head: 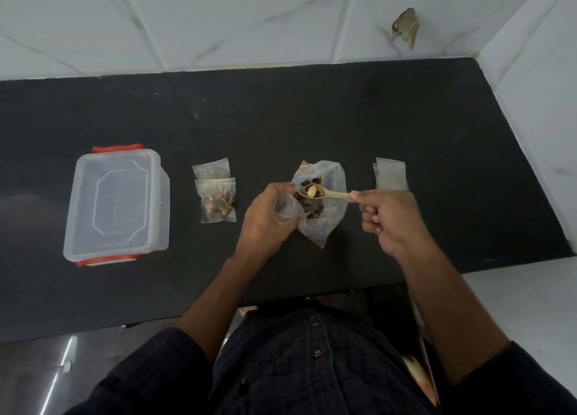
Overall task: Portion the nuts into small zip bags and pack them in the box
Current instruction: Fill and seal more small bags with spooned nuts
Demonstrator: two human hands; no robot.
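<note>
On a black counter (pixel 343 118) under white tiles (pixel 218 18) — left hand (pixel 265 218) grips a small bag (pixel 285 207), right hand (pixel 390 218) pinches a spoon (pixel 324 193) of nuts (pixel 311 191).

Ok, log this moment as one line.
left hand holds small zip bag | right hand holds spoon of nuts | box lidded

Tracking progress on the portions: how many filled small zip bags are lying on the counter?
2. The far filled bag and the near filled bag lie overlapping, between the lidded box and the left hand. More could be inside the box; its cloudy lid hides that.
</note>
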